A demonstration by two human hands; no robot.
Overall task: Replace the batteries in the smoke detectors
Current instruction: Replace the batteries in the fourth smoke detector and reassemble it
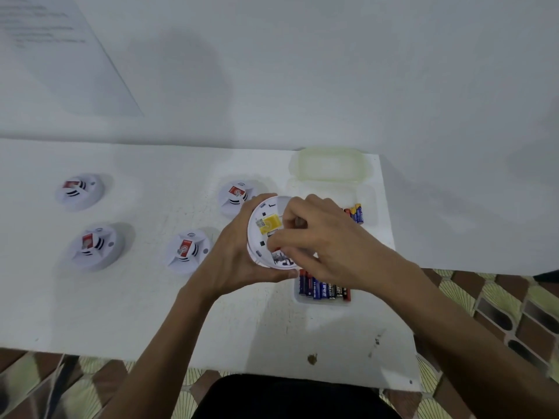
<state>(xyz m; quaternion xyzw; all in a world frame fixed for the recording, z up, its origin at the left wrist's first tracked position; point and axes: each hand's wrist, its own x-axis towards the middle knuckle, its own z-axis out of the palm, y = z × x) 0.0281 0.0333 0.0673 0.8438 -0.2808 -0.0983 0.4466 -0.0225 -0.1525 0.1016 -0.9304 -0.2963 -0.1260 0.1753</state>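
Left hand (239,252) held a detector (260,237); right hand (317,237) poked its battery slot (270,226), grip unclear. Next, maybe push a battery in.

The bench (121,313) is painted white, matt and slightly rough, and is scuffed and chipped near its front edge. The detectors (80,190) (96,246) (187,251) (239,196) are moulded in smooth white plastic with a faint sheen. The same plastic is seen on the opened detector (256,237). The batteries (323,290) are wrapped in glossy printed film. The tray (320,300) is made of clear plastic, the lid (329,167) of cloudy yellowish plastic. The wall (302,71) is finished matt white, and a paper sheet (69,55) is fixed to it. The floor (499,313) is laid with glossy patterned tiles
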